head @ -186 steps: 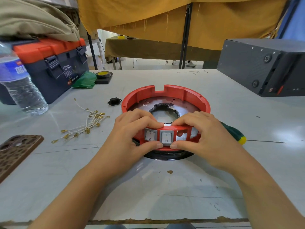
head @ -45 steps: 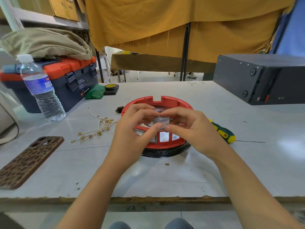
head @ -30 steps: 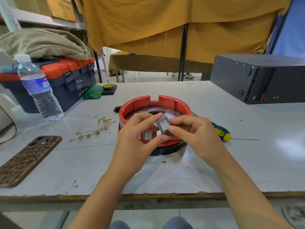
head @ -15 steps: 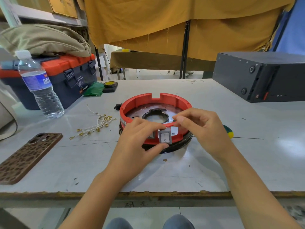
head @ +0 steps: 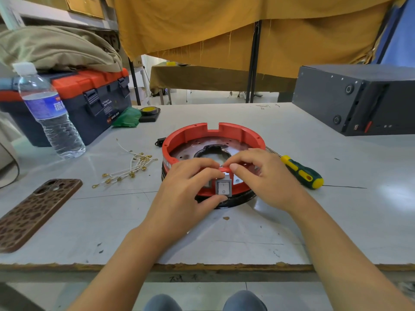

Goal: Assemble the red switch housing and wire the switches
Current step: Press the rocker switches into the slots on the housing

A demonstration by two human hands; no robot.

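The left hand [head: 188, 187] pinched a small grey rectangular rocker switch [head: 223, 187] with a white rocker marked I and O, index finger curled over its top edge and thumb under its lower edge; the switch sat against the near outer wall of the round red plastic switch housing [head: 213, 140], directly in front of the left fingers. The right hand [head: 263, 176] rested on the near rim of the housing just right of the switch, fingers curled over the red wall and thumb tip lying on the rim just above the switch; it gripped the housing wall. The housing stood on a black circular base on the grey table [head: 292, 232], with a metal plate and a central opening visible inside the ring.

Just right of the housing, behind the right hand, lay a green and yellow handled screwdriver [head: 302, 172]; left of the housing lay a bundle of white wires with brass terminals [head: 128, 169]; a small black connector [head: 160, 142] lay beside the far left wall of the housing. Further left stood a clear plastic water bottle [head: 50, 113] and a dark blue toolbox with an orange lid [head: 89, 95]; a brown patterned phone case [head: 33, 212] lay near the left table edge; a dark grey metal box [head: 354, 97] occupied the far right.
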